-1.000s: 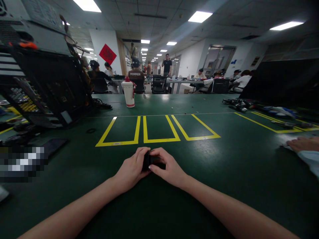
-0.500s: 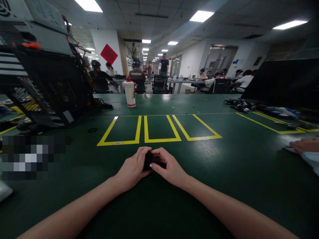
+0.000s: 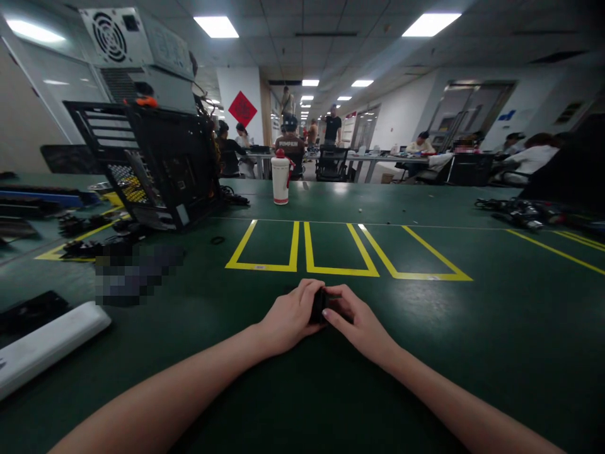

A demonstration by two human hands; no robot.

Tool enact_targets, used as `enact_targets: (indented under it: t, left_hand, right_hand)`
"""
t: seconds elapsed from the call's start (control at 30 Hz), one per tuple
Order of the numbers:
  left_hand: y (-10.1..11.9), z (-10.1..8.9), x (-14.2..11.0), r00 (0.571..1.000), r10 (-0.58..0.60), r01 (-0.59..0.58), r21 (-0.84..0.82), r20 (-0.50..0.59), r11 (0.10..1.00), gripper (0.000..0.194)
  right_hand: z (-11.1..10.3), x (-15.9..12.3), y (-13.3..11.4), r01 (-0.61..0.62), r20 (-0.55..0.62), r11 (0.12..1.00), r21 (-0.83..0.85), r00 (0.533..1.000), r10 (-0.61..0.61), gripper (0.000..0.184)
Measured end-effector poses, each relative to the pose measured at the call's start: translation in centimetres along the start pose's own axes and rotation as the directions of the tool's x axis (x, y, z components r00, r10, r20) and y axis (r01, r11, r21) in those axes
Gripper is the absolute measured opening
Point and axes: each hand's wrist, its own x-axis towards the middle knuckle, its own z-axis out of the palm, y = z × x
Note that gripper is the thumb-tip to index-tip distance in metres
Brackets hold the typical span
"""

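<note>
A small, dark, block-like object (image 3: 319,307) sits between my two hands just above or on the green table (image 3: 425,372); its exact kind is hard to make out. My left hand (image 3: 290,318) wraps around its left side, fingers over the top and thumb below. With thumb and fingers curved, my right hand (image 3: 359,318) closes on its right side. Most of the object is covered by fingers. Yellow tape outlines (image 3: 340,271) lie on the table just beyond both hands.
On the left stands a black computer case (image 3: 184,161) with a power supply (image 3: 142,41) on top. A white bottle (image 3: 280,181) is at the back. A white bar-shaped item (image 3: 57,343) lies front left, cables (image 3: 515,211) far right. Several people sit or stand beyond.
My view has turned left, so the scene sits further right in the picture. Another person's hand at the right edge has left view. Both hands keep hold of the dark object.
</note>
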Motion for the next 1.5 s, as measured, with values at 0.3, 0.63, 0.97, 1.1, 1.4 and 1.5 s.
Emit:
enact_targets:
  t: [0.3, 0.63, 0.97, 1.1, 1.4, 1.5]
  left_hand:
    - [-0.2, -0.2, 0.0, 0.999, 0.035, -0.035, 0.011, -0.006, 0.999, 0.062]
    - [-0.3, 0.1, 0.1, 1.000, 0.015, -0.015, 0.010, 0.013, 1.000, 0.063]
    - [-0.4, 0.4, 0.4, 1.000, -0.002, 0.002, -0.009, 0.029, 1.000, 0.061]
    - [-0.4, 0.4, 0.3, 1.000, 0.000, 0.001, -0.020, 0.029, 1.000, 0.063]
    - [-0.4, 0.7, 0.3, 1.000, 0.029, -0.029, -0.016, -0.004, 0.999, 0.060]
    - [-0.4, 0.7, 0.2, 1.000, 0.023, -0.023, -0.018, -0.001, 1.000, 0.060]
  right_hand:
    - [0.0, 0.1, 0.0, 0.056, -0.052, 0.997, -0.051, 0.997, -0.059, 0.020]
    - [-0.2, 0.0, -0.3, 0.016, 0.035, 0.998, 0.064, 0.999, -0.018, 0.027]
    - [-0.6, 0.0, 0.0, -0.008, -0.018, 0.999, 0.044, 1.000, 0.008, 0.029]
    - [-0.7, 0.0, 0.1, 0.045, 0.002, 0.999, 0.022, 0.999, -0.045, 0.026]
    - [-0.3, 0.0, 0.5, 0.052, -0.053, 0.999, 0.006, 0.997, -0.051, 0.025]
    - [-0.4, -0.1, 0.5, 0.024, -0.035, 1.000, 0.003, 0.999, -0.024, 0.026]
